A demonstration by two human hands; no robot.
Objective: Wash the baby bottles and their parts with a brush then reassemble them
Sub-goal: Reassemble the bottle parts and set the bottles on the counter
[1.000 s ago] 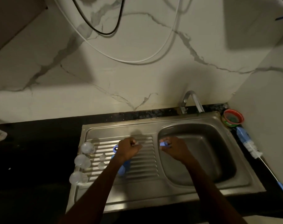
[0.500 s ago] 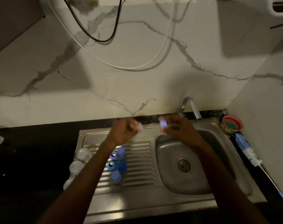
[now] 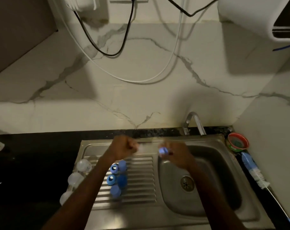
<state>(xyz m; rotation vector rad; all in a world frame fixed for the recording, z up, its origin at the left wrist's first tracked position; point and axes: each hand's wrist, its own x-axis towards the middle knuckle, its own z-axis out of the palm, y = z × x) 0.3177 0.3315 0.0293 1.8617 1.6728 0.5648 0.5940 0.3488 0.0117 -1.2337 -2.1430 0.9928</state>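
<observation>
Lifted from the ribbed drainboard [image 3: 141, 180], where blue bottle parts [image 3: 118, 177] lie at lower centre, a blurred pale piece is clenched in the left hand [image 3: 122, 147] and a blue ring [image 3: 163, 151] pinched in the right hand [image 3: 175, 155] at mid-frame, suggesting reassembly, below the tap [image 3: 193, 121].

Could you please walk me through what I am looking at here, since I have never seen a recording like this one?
There is no machine: a person wears a wide-angle camera on the head, so this one view looks forward and down at their own arms above a steel sink.

The left hand has curled fingers in a grip on something small and pale; blur hides what it is. The right hand pinches a small blue part.

On the ribbed drainboard sits a cluster of blue bottle rings and caps. Clear domed caps line its left edge. A bottle brush lies on the dark counter to the right, beside a small red-rimmed bowl. The tap stands behind the basin; I cannot see water running.
</observation>
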